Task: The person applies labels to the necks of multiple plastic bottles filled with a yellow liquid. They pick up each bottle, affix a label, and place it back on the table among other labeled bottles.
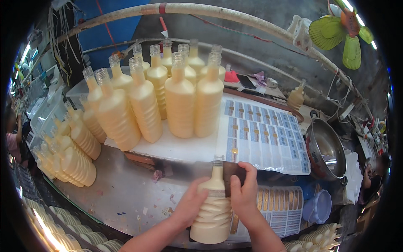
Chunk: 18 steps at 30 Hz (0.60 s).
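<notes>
A cream-coloured bottle [211, 220] with a clear threaded neck and a rippled body stands tilted before me. My left hand [192, 200] grips its shoulder from the left, thumb across the front. Around the shoulder runs a narrow band with fine print [216, 192]. On the other side, my right hand [245, 192] has thumb and index finger around a dark flat piece [232, 173], whose edge meets the bottle's shoulder. What this piece is, I cannot tell. Behind the bottle, sheets of printed labels [261, 138] lie on a white raised board [176, 149].
Several uncapped cream bottles [179, 104] crowd the board, and more [75, 157] stand lower left. Another label sheet [280, 211] lies by my right forearm. Right of it are a metal pan [327, 145] and a lavender bucket [318, 206]. A green-bladed fan [349, 28] hangs upper right.
</notes>
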### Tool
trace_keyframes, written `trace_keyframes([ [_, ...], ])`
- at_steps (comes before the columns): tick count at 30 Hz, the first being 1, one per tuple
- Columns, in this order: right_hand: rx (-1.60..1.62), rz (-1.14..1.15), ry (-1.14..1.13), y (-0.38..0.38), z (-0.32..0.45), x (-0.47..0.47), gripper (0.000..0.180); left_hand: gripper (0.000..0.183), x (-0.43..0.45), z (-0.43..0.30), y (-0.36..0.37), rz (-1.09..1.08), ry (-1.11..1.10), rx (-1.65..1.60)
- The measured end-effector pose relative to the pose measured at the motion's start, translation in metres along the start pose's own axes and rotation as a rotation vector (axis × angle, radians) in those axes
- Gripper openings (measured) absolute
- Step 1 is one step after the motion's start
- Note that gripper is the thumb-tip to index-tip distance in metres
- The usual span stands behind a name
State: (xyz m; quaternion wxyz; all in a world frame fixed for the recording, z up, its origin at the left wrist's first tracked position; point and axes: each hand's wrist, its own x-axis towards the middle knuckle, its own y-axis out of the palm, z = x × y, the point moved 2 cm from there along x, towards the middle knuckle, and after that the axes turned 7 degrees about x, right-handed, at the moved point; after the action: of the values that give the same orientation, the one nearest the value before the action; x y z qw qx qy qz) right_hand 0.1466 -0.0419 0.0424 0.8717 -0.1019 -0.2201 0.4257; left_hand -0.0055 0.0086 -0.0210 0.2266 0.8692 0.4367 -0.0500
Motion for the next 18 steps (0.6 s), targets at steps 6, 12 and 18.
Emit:
trace_keyframes([
  [6, -0.008, -0.089, -0.033, -0.009, -0.037, -0.006, 0.041, 0.04, 0.001, 0.0, -0.001, 0.018, -0.033, -0.088],
  [12, 0.231, -0.102, 0.035, -0.012, -0.026, -0.004, 0.039, 0.047, -0.008, -0.006, 0.005, 0.074, 0.021, -0.082],
  [18, -0.045, -0.004, -0.028, 0.007, 0.024, -0.002, 0.037, 0.062, -0.01, -0.002, 0.018, 0.121, 0.199, 0.167],
])
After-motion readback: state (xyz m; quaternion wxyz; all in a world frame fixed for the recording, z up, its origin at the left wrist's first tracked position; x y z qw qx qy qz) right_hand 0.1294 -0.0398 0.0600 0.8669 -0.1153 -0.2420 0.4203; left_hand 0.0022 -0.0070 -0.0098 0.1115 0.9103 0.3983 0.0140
